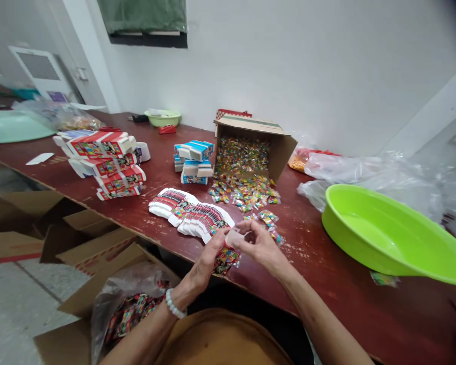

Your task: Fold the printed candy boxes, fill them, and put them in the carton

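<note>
Close to the table's front edge, my left hand [209,256] is closed around a small printed carton [226,257] with a red and colourful face. At the carton's white top end, the fingers of my right hand [259,247] are bent in a pinch; whether they grip the flap or a small packet there is hard to make out. Just beyond my hands lies a fanned row of flat printed cartons [201,219]. Small clear packets of colourful candy [254,191] spill across the table from a cardboard box [283,152] lying on its side.
Bundled red cartons [116,172] and blue cartons [194,159] are stacked at the left and centre. A bright green basin [391,233] stands at the right, beside plastic bags [365,172]. Below the front edge, an opened cardboard box [83,284] holds a bag of red packets [137,314].
</note>
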Demonstrator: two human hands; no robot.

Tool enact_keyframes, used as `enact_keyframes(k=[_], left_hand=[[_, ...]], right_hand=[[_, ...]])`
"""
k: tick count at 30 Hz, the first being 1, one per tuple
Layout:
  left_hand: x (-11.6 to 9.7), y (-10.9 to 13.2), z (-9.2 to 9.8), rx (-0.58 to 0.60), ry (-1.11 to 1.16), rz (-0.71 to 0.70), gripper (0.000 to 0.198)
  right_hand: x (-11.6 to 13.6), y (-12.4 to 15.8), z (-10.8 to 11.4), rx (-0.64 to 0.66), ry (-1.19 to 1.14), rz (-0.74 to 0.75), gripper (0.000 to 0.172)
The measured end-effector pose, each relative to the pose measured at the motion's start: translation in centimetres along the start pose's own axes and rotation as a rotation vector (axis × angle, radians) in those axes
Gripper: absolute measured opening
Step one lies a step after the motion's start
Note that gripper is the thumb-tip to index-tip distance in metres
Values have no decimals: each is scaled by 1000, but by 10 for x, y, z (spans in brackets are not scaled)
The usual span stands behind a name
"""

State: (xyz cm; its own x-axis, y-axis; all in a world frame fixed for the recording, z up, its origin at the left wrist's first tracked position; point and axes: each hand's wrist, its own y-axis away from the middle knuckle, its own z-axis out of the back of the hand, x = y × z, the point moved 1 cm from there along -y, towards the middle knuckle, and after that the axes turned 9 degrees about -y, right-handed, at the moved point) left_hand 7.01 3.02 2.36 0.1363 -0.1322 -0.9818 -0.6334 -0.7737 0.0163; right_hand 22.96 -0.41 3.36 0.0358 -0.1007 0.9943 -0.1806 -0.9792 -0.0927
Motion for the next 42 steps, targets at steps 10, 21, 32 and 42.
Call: enact_keyframes(k=[10, 21, 32, 42], left_hand=[[-3, 14, -4, -79, 105, 102, 47], [2, 12, 0, -26, 406, 310, 45], [11, 14, 5, -64, 339, 303, 67], [5, 11, 18, -145, 412, 394, 44]], right_hand=[[-6, 18, -10, 201, -439, -218, 39], [-5, 17, -26, 112, 180, 446, 13], [-11, 6, -37, 148, -168, -45, 13], [-24, 25, -48, 156, 18, 237, 11]])
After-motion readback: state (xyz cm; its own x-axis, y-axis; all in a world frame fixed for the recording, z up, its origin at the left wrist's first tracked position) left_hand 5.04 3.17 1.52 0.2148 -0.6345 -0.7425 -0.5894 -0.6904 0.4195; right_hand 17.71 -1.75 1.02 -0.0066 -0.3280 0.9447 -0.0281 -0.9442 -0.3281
